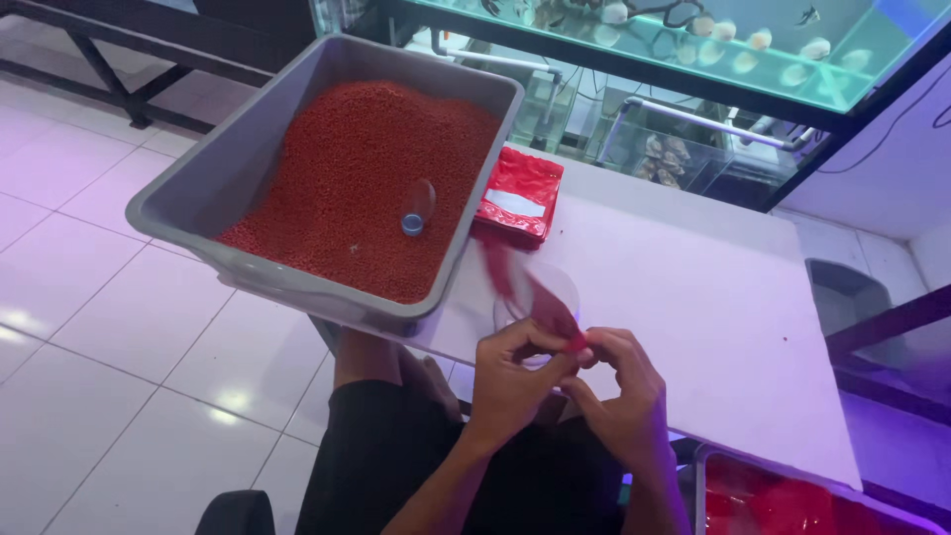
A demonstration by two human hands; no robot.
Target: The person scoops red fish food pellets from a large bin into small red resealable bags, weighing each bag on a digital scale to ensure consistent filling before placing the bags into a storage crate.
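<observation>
Left hand (510, 372) and right hand (619, 391) both pinch a red pouch (530, 292) at its lower end, fingers closed on it, above the white table (693, 297). Grey tub (327, 178) of red pellets alongside; tiled floor (89, 327).

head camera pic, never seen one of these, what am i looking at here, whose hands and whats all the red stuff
One picture, from a camera worn on a person's head, looking down at their own bare hands and lap. The left hand and right hand together pinch a small red and clear bag. On the white table stands a grey tub of red pellets, with a clear scoop lying in them. Beside the tub lies a stack of red packets. Fish tanks stand behind.
</observation>
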